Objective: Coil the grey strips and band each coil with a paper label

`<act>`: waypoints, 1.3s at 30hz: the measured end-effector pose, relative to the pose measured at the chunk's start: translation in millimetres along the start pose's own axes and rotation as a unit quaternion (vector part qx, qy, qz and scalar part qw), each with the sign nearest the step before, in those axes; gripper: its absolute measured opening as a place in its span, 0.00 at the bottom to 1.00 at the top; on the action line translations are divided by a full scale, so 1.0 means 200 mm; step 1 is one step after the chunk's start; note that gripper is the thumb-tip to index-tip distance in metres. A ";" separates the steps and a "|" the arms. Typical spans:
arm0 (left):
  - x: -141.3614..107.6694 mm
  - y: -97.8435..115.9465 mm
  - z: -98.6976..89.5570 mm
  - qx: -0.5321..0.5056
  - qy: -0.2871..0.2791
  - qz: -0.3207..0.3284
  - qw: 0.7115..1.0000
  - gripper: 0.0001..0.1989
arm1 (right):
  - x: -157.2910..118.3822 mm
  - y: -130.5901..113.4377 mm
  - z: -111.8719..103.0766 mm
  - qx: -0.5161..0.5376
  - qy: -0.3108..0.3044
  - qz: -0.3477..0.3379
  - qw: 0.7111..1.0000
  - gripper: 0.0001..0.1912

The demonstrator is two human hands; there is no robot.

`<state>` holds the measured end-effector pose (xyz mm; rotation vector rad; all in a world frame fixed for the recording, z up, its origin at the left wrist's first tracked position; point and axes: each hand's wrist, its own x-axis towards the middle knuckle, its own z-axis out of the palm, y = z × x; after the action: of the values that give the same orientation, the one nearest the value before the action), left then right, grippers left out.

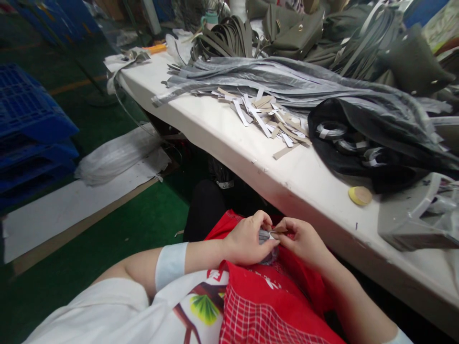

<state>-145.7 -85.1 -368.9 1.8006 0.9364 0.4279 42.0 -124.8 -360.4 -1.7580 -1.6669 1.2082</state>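
Note:
Close to the red apron, my left hand (247, 239) is closed around a small grey coil (264, 236), mostly hidden by the fingers. With thumb and forefinger, my right hand (301, 239) pinches a small brown-and-white paper strip (279, 230) against the coil's side. The hands nearly touch each other, just below the table's front edge. On the white table (229, 129) lies a loose pile of similar paper strips (265, 112). A black bag (344, 162) to its right holds several coils (332, 130) with white bands around them.
Long plastic-wrapped grey strips (287, 79) stretch across the table. Behind them are dark straps (229, 38) and dark green pieces (294, 26). A yellow tape roll (360, 195) and a grey bin (412, 210) are at right. Blue pallets (32, 124) stand at left.

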 end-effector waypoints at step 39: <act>0.22 -0.06 0.17 -0.458 -0.198 -0.212 0.841 0.22 | -0.29 0.02 -0.05 -0.275 0.209 -0.277 0.897 0.15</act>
<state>-100.5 -71.3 -399.2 0.7242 0.6315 0.1485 57.8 -178.0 -342.1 -1.4920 -2.1328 0.0913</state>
